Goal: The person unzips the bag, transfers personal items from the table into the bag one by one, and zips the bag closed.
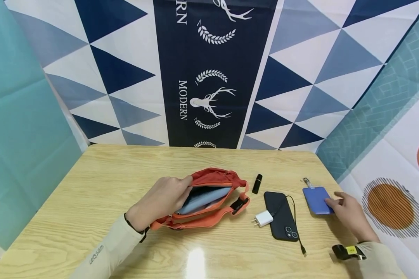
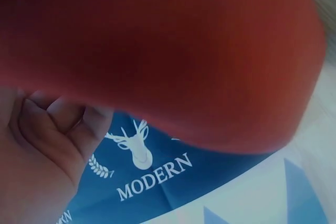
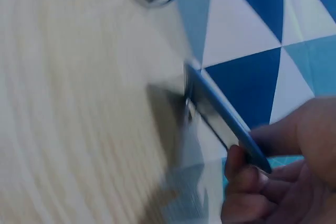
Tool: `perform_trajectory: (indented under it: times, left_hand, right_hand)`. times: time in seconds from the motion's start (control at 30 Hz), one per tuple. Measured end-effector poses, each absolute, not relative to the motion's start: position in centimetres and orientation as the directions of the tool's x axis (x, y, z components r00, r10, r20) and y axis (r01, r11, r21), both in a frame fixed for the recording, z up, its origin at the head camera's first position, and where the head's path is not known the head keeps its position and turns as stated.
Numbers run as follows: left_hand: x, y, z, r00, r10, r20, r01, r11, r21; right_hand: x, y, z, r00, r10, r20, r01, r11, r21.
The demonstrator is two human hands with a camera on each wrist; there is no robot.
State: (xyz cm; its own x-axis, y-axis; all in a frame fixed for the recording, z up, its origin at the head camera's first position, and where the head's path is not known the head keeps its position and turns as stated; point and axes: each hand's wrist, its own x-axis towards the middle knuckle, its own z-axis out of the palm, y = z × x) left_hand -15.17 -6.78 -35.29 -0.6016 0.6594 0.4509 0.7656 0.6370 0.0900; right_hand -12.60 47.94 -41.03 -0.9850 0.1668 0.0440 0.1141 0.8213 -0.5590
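An orange-red waist bag lies on the table with its zipped mouth spread, a light blue item inside. My left hand grips the bag's upper left edge; in the left wrist view the red fabric covers part of the left hand. At the right, my right hand pinches the edge of a blue card holder with a metal clip. The right wrist view has the card holder tilted between thumb and fingers of the right hand, partly raised off the table.
Between bag and card holder lie a black phone, a white charger plug with a black cable across the phone, and a small black tube. Patterned cloth hangs behind the wooden table.
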Motion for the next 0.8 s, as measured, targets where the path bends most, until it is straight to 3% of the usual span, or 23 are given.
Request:
perform_trajectory:
  times: [0.17,0.33,0.53,0.8]
  left_hand:
    - [-15.3,-7.2,-35.2,-0.613,0.662,0.432,0.766,0.632,0.117]
    - [-15.4,-7.3,-35.3,-0.621,0.674,0.399,0.77,0.62,0.151]
    - [-15.5,-7.4,-35.3,-0.627,0.669,0.4,0.768,0.616,0.174]
    - [-16.0,-7.7,-35.2,-0.625,0.672,0.397,0.769,0.616,0.167]
  right_hand:
    - [-12.9,47.6,-40.7,-0.955,0.295,-0.015,0.218,0.671,-0.709]
    - [-12.5,46.1,-40.4,-0.956,0.293,0.015,0.135,0.484,-0.865]
    - [-12.9,42.3,-39.4,-0.991,0.13,0.042,-0.023,0.147,-0.989]
    - [-12.1,37.0,-38.6,-0.992,-0.109,-0.065,0.059,0.057,-0.997]
